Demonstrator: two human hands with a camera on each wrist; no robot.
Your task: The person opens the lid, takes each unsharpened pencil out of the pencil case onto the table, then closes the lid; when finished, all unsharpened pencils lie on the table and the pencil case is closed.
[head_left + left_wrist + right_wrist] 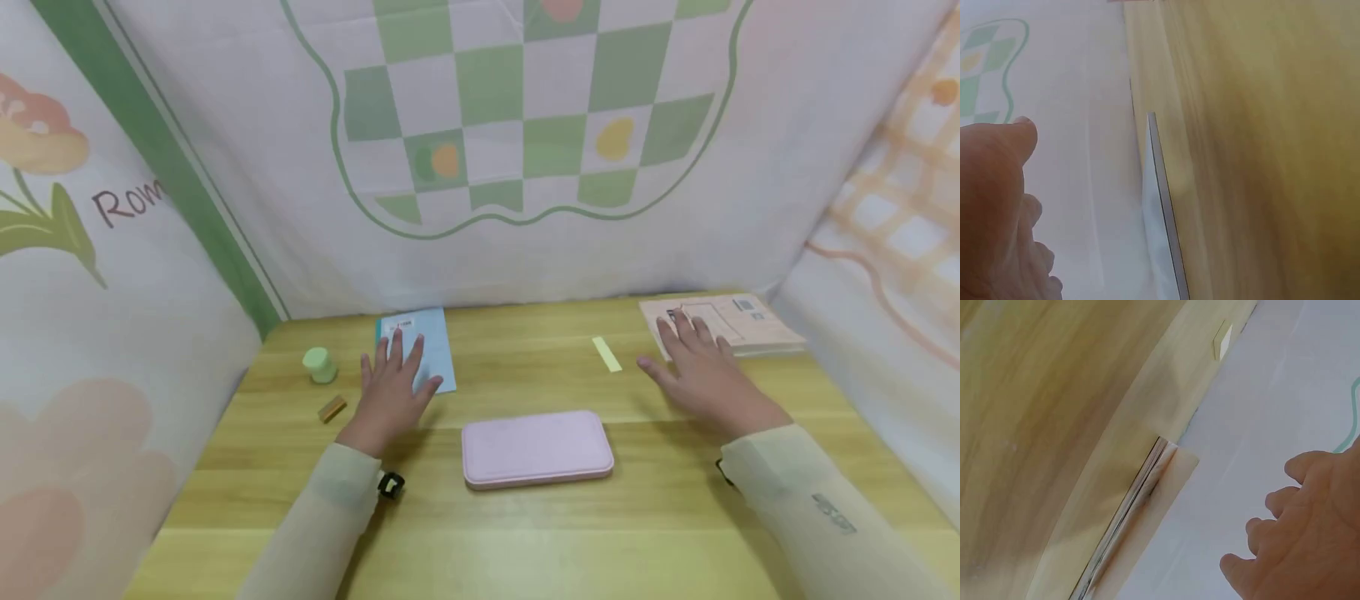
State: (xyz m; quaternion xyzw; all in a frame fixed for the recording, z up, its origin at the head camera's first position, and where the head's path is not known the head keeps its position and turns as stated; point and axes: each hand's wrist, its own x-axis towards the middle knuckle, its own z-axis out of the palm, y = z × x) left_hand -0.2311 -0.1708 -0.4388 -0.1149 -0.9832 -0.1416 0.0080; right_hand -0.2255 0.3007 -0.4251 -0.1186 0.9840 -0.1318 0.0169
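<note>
With fingers spread, my left hand point(393, 396) hovers by a light blue booklet point(433, 346); the left wrist view shows a gap between that hand and the booklet's edge point(1166, 212). My right hand point(705, 375) is spread too, above the near left corner of a pale pink paper-covered book or pad point(750, 325), and holds nothing. Between the forearms lies a closed pink case point(537, 448), flat on the wooden table. A pale yellow strip point(607, 354) lies left of my right hand.
Left of my left hand stand a small green cylindrical item point(320, 365) and a small brown block point(332, 408). A white printed cloth point(487, 258) hangs along the table's back edge, with more cloth at both sides. The wooden table point(517, 542) extends toward me.
</note>
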